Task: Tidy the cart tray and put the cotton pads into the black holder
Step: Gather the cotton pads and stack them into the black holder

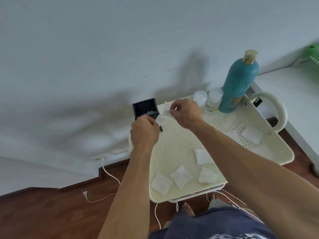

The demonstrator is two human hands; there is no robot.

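Cream perforated cart tray (181, 145), white wall (103, 49), wooden floor (43, 213)

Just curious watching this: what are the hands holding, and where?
Both hands pinch white cotton pads by their edges: left hand one pad, right hand another, beside the black holder.

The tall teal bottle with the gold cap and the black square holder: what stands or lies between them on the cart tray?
In the head view, two small clear white-capped bottles and the right hand pinching a white cotton pad.
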